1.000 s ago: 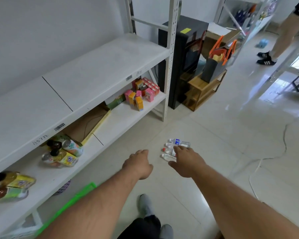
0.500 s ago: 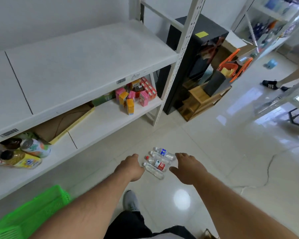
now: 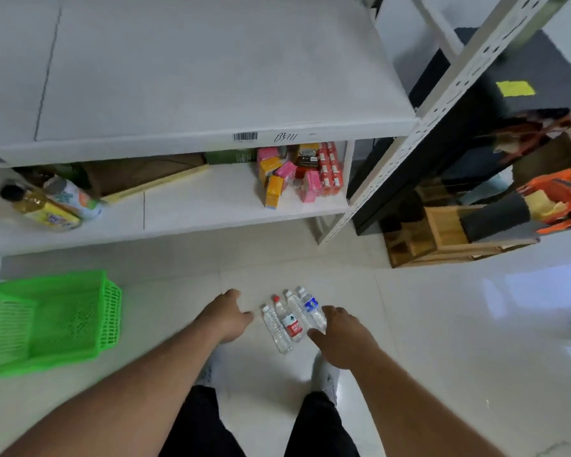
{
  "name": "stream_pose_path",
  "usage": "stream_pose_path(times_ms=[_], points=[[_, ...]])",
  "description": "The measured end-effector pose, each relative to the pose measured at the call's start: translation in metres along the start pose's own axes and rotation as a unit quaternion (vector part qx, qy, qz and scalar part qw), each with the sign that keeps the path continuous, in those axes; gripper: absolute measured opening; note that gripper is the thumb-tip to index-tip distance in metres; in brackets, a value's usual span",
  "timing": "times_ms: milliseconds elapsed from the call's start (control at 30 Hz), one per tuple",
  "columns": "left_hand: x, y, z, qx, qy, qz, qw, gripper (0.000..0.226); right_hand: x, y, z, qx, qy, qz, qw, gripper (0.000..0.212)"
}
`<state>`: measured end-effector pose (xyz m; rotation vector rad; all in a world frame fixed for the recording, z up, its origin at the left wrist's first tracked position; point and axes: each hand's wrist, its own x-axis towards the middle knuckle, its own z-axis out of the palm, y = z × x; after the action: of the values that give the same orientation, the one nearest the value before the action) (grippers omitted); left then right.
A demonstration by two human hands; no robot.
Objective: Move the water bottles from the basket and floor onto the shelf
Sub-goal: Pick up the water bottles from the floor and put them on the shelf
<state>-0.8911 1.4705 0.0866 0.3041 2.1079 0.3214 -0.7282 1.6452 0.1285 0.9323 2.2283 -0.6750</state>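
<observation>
Four bottles [image 3: 290, 319] lie side by side on the floor [image 3: 442, 341], caps toward the shelf [image 3: 211, 77], approx. between the person's feet. One has a red label & red cap, one a blue label; the other two look clear. Left hand [image 3: 225, 316]: loosely open, fingers curled down, empty, just left of the group, not touching. Right hand [image 3: 338, 334]: open, fingers spread, empty; thumb at or almost at the base end of the rightmost bottles, contact cannot be confirmed. Basket [image 3: 47, 321]: green, on the floor to the left under the shelf's low board, well apart from the bottles; the visible part of its interior shows no bottles, but far end is cut off by the frame edge. Shelf status: top board is bare as far as visible, so no water bottles placed there. Low board carries other goods only (yellow drink bottle, can, flat carton, small pink/orange/red boxes). Progress est.: early, 0 of the 4 floor bottles transferred; basket share appears done or nil, cannot tell which. Step in hand, judged: both hands closing in to gather the row. Remaining: grip the bottles, lift, set on the shelf. Risk: round bottles may roll apart if scooped from one side only.
</observation>
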Motion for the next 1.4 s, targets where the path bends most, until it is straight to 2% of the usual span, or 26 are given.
stream_pose_path(times_ms=[133,300,500,767,1000,1133,1300,1400], points=[[0.024,0.004,0.061,-0.113,0.008,-0.084,0.990,0.072,0.056,0.050,0.009,-0.027,-0.049,-0.037,0.998,0.057],[0.096,-0.006,0.152,-0.224,0.002,-0.162,0.961,0.066,0.157,0.098,0.060,-0.019,-0.101,-0.041,0.994,0.058],[0.226,-0.048,0.260,-0.301,0.035,-0.210,0.930,0.062,0.307,0.131,0.177,0.001,-0.140,-0.044,0.989,0.047],[0.400,-0.123,0.396,-0.330,0.042,-0.231,0.914,0.072,0.479,0.148,0.342,0.008,-0.133,-0.060,0.989,0.038],[0.467,-0.150,0.462,-0.344,0.039,-0.225,0.911,0.074,0.511,0.150,0.421,-0.102,-0.047,-0.062,0.992,0.031],[0.472,-0.160,0.474,-0.356,0.036,-0.234,0.904,0.076,0.508,0.151,0.436,-0.062,0.011,-0.055,0.996,0.034],[0.478,-0.172,0.476,-0.375,0.038,-0.237,0.895,0.082,0.524,0.144,0.444,-0.007,0.011,-0.057,0.998,0.049],[0.484,-0.176,0.481,-0.376,0.049,-0.215,0.900,0.062,0.540,0.138,0.451,0.006,0.001,-0.035,0.999,0.059]])
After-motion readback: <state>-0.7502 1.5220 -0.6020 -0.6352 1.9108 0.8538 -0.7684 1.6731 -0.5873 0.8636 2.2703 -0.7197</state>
